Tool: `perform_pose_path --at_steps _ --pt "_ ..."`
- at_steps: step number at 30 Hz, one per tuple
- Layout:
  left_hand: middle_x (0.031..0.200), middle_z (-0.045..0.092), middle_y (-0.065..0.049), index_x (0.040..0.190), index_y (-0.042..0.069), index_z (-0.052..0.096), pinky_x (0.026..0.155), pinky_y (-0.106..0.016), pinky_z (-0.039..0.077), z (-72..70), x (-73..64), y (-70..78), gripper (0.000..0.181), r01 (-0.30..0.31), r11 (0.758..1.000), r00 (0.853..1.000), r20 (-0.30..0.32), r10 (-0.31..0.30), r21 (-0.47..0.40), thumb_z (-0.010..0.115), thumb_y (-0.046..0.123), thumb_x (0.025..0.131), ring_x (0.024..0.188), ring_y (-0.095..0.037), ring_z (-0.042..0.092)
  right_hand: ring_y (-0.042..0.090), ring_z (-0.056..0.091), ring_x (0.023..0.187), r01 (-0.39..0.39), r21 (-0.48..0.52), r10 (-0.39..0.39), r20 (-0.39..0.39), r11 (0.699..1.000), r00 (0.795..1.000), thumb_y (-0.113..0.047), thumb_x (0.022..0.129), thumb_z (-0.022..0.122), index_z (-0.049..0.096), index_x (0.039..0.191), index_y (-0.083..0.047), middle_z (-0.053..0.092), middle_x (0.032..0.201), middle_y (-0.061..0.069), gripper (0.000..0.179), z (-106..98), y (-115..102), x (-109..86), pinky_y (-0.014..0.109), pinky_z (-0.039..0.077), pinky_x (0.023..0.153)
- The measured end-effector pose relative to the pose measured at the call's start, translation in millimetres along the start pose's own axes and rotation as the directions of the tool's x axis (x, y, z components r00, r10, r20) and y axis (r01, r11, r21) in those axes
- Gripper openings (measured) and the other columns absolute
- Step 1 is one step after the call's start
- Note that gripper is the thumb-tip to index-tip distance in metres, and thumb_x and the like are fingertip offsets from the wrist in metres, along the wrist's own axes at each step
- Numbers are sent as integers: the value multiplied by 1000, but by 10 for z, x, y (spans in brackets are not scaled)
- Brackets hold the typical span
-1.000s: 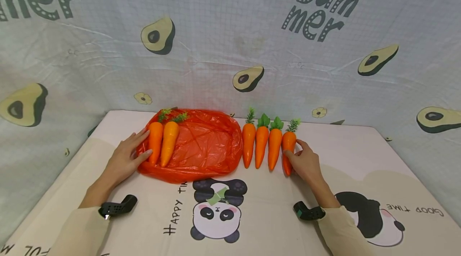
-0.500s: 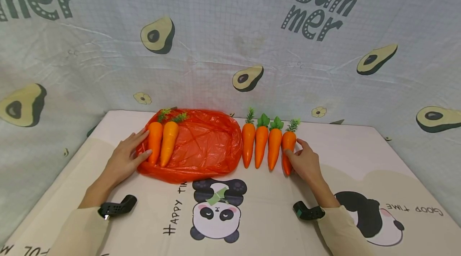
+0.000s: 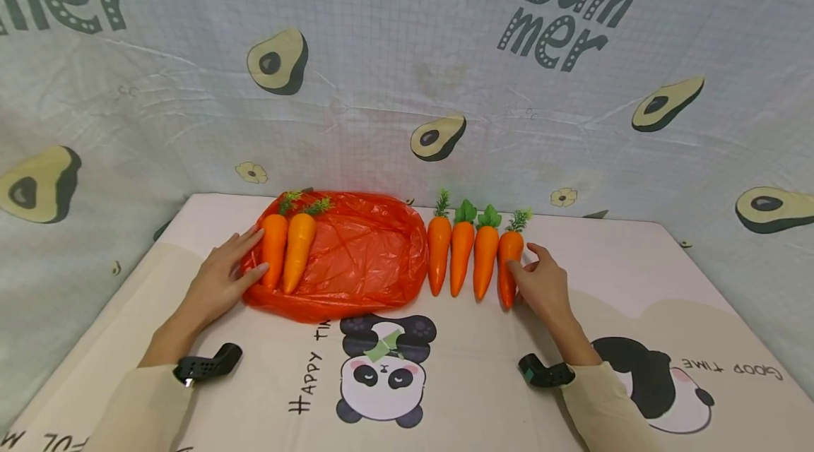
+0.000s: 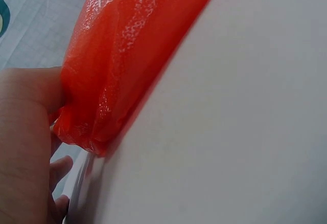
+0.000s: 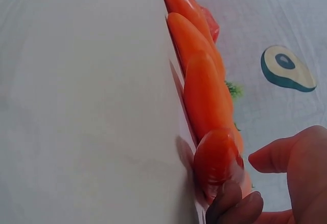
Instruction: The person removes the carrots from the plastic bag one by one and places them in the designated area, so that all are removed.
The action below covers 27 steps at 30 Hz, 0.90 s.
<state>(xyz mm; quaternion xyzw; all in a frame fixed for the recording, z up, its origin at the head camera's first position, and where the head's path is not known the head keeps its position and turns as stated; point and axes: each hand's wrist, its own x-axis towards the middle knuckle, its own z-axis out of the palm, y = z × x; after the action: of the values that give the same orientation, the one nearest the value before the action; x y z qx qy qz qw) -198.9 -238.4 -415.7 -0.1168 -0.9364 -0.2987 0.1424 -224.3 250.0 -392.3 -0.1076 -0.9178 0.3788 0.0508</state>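
A red plastic bag [image 3: 362, 261] lies spread on the table, with an orange carrot [image 3: 274, 247] and a yellower carrot [image 3: 299, 247] on its left part. My left hand [image 3: 219, 279] holds the bag's left edge beside the orange carrot; the left wrist view shows the red plastic [image 4: 110, 70] between thumb and fingers. On the right stands a row of several carrots with green tops. My right hand [image 3: 543, 286] is at the rightmost carrot [image 3: 509, 258]. In the right wrist view, one digit stands apart from that carrot [image 5: 214, 157], while other fingertips [image 5: 230, 198] are close against it.
Left of the rightmost carrot lie a leafy-topped carrot [image 3: 486, 261], another carrot [image 3: 461, 258] and a carrot [image 3: 439, 254] close to the bag's right edge. The table [image 3: 483, 381] has panda prints. A printed cloth [image 3: 356, 85] hangs behind the table.
My right hand has shifted slightly right, and its fingers have loosened from the rightmost carrot. The carrots and the left hand stay in place.
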Motion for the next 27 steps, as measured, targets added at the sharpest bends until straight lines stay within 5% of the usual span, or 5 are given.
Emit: perform_pose_path --at_steps 19,27 --pt "150 28 -24 147 3 35 109 -65 8 -37 -5 32 66 29 1000 999 21 -29 1 60 32 93 136 -49 21 20 56 51 32 32 -30 -81 999 996 -26 92 53 36 144 -3 55 92 14 60 -85 -89 -15 26 49 51" --pt "150 29 -25 146 3 35 109 -65 8 -35 -7 50 66 32 999 999 24 -32 -11 60 32 93 136 -49 21 21 53 52 100 13 -99 -105 995 990 -24 92 55 39 142 -2 56 93 16 57 -67 -193 -35 25 48 50"
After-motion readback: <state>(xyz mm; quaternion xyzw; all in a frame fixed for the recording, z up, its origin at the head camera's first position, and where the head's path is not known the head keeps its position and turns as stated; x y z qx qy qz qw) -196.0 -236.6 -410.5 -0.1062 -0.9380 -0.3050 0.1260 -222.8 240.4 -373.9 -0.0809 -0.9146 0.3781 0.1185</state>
